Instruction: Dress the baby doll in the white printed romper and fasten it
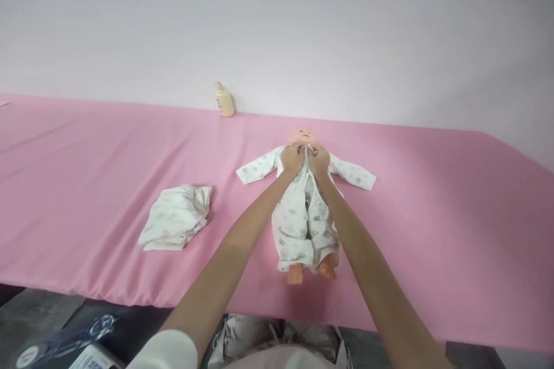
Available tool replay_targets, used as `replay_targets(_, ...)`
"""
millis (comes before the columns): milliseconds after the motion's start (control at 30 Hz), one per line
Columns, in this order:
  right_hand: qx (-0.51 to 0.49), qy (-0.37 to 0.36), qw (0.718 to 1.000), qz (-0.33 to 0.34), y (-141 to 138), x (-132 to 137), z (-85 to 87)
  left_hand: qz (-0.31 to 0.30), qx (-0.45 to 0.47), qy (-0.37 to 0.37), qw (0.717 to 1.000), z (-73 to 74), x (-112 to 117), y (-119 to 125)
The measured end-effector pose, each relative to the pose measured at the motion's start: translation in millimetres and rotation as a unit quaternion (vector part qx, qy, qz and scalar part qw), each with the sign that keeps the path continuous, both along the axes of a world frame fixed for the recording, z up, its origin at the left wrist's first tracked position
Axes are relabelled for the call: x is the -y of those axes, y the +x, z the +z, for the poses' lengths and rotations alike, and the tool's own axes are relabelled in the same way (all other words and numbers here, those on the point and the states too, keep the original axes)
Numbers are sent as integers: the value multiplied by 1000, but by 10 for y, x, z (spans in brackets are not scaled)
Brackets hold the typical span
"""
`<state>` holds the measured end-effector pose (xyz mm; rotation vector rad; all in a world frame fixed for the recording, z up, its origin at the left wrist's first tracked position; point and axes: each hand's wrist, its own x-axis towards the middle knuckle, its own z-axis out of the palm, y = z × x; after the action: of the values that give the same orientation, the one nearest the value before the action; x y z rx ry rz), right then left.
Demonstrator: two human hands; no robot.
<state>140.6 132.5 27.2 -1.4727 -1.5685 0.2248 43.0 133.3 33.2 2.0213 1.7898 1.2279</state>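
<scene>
A baby doll [304, 135] lies on its back on the pink table [433, 213], dressed in a white printed romper [298, 225] whose front gapes open below the chest. My left hand [292, 158] and my right hand [319, 160] meet at the romper's collar, just under the doll's chin. Both hands are closed, each pinching one edge of the romper's front opening. The doll's bare feet stick out near the table's front edge.
A folded white printed garment [177, 218] lies left of the doll. A small cream bottle [224, 100] stands at the back against the pale wall. A packet and plastic items [64, 346] lie below the table's front edge at lower left.
</scene>
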Motion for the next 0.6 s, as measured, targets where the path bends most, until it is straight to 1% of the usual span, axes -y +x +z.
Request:
replay_targets(300,12,-16,1000,5,-15,37,11,23,29,2,999,-13,28,-7)
replay_targets(467,14,-23,998,53,11,-20,57,44,47,-4,998,-11,57,-23)
replay_targets(600,0,-42,996,85,10,-83,113,33,61,-6,998,-20,46,-44)
